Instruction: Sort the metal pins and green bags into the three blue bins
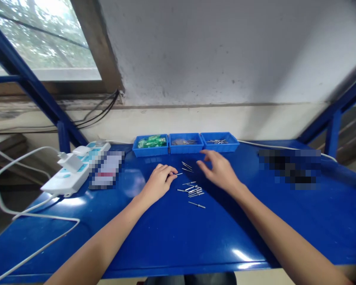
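Observation:
My left hand [159,180] rests on the blue table with thumb and fingers pinched on a thin silvery blind rivet [179,174], whose shiny pin points right. Across from it, my right hand [220,169] hovers with thumb and fingers apart, holding nothing, just in front of the right blue bin [222,148]. Between the hands lie a few loose rivets [187,166]. Closer to me is a loose pile of several rivets [195,191], and a single rivet [197,205] lies apart in front of it.
Beside the right bin, which holds more rivets, stand a middle bin [186,149] with small bagged pieces and a left bin [152,152] with green packets. A white power strip [74,174] with cables occupies the left side. Blurred-out items lie left and right. Behind is a wall.

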### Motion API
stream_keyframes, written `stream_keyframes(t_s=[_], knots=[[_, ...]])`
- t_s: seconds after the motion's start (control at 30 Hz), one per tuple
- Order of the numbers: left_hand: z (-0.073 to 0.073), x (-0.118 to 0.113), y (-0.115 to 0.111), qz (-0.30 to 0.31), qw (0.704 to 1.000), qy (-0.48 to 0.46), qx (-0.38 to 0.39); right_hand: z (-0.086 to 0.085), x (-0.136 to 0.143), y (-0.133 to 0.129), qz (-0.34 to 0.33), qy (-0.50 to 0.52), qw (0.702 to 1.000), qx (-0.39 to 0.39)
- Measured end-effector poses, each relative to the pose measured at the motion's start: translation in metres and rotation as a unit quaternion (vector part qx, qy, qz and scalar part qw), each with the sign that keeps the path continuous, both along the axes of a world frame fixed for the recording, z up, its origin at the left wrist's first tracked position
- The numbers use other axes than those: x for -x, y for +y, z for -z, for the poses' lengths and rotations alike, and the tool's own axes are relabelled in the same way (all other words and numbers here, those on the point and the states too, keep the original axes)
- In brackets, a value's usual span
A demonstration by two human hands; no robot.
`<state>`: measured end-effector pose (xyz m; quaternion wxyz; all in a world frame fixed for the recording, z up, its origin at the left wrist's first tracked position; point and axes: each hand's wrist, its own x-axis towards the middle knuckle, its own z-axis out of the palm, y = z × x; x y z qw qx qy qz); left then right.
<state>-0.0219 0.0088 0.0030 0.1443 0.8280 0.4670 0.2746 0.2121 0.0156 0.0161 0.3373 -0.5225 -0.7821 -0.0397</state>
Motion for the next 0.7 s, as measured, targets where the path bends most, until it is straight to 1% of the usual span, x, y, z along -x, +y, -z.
stream_keyframes(t_s=[0.07,0.1,0.17,0.27,0.37,0.53,0.63,0.7], knots=[[-0.002,0.000,-0.004,0.004,0.999,-0.048,0.008,0.001,0.022,-0.011,-0.098,-0.038,0.994,0.006],[-0.004,-0.001,-0.007,0.005,0.998,-0.064,0.011,0.001,0.030,-0.015,-0.130,-0.059,0.990,0.005],[-0.007,-0.002,-0.012,0.013,0.996,-0.084,0.013,0.000,0.040,-0.019,-0.165,-0.087,0.982,-0.001],[-0.010,-0.005,-0.018,0.025,0.994,-0.105,0.009,0.000,0.040,-0.021,-0.178,-0.093,0.979,-0.016],[-0.011,-0.006,-0.020,0.018,0.993,-0.114,-0.002,-0.002,0.037,-0.021,-0.177,-0.074,0.981,-0.023],[-0.015,-0.004,-0.021,0.008,0.996,-0.083,-0.046,-0.003,0.038,-0.022,-0.180,-0.061,0.981,-0.025],[-0.016,-0.004,-0.021,-0.006,0.996,-0.078,-0.036,-0.002,0.039,-0.023,-0.185,-0.055,0.981,-0.032],[-0.016,-0.004,-0.022,0.001,0.996,-0.083,-0.013,-0.004,0.038,-0.024,-0.184,-0.058,0.980,-0.045]])
